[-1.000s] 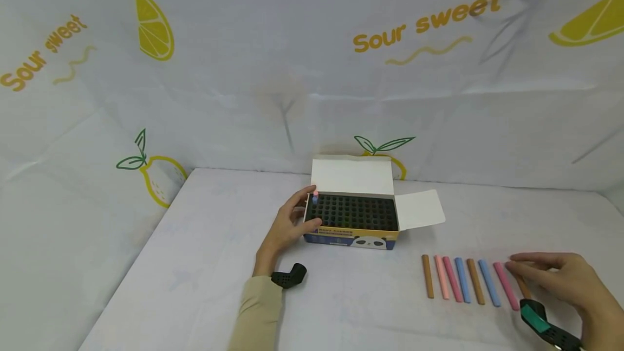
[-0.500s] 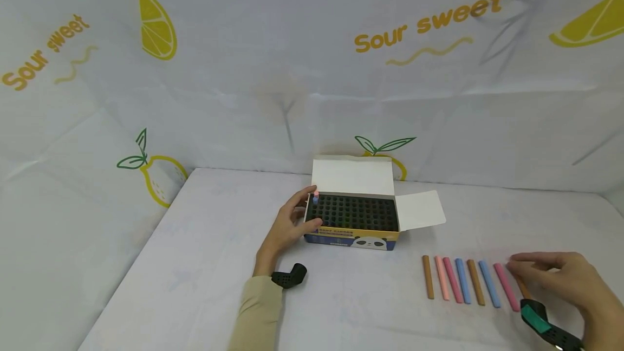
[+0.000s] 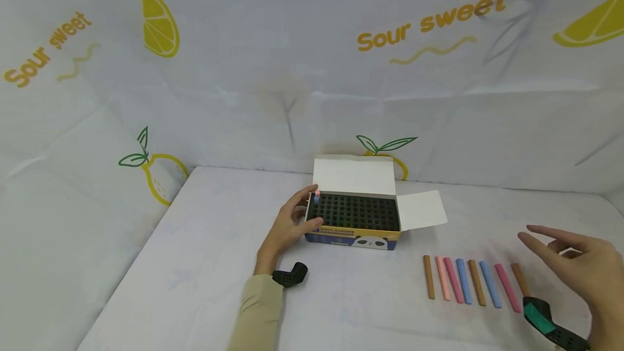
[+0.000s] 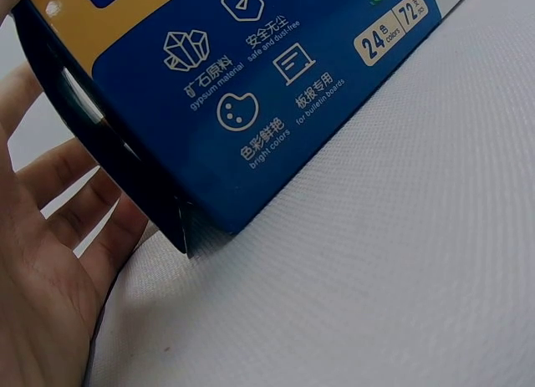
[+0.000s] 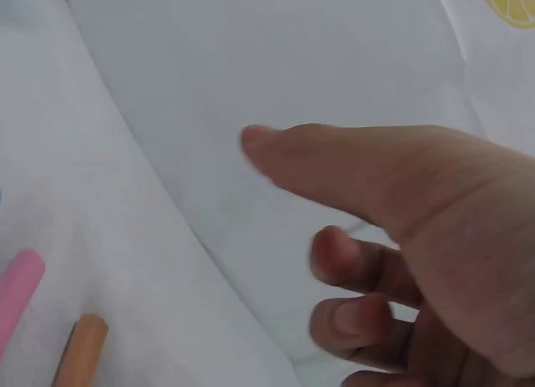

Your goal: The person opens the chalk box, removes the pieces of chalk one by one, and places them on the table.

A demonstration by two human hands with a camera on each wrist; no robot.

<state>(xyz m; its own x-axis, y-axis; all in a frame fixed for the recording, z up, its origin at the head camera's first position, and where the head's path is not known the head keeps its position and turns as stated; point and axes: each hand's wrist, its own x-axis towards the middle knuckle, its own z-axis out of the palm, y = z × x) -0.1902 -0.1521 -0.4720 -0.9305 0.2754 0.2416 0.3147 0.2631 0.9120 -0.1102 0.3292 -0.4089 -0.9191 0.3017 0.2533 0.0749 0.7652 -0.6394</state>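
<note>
The chalk box [image 3: 363, 237], blue and yellow with a panda print, stands with its lid flaps folded out. My left hand [image 3: 287, 226] grips its left end, thumb over the front edge and fingers round the back and side. In the left wrist view, the left hand [image 4: 46, 245] lies along that end of the box [image 4: 217, 145]. A pink and a blue chalk tip [image 3: 317, 197] poke up from the holed black insert [image 3: 361, 212]. My right hand [image 3: 580, 264] hovers over the table at the right, holding nothing, above the end brown chalk stick [image 3: 520, 279]; thumb and index finger are apart.
Several chalk sticks lie in a row left of the right hand, among them a magenta stick [image 3: 508, 287], a blue stick [image 3: 490, 284] and a brown stick [image 3: 428, 277]. A white side flap [image 3: 421, 210] juts out rightward from the box. A lemon-print cloth [image 3: 273, 69] hangs behind the table.
My right hand has let go of the brown chalk stick at the row's right end and lifted up and rightward. The left hand stays on the box.
</note>
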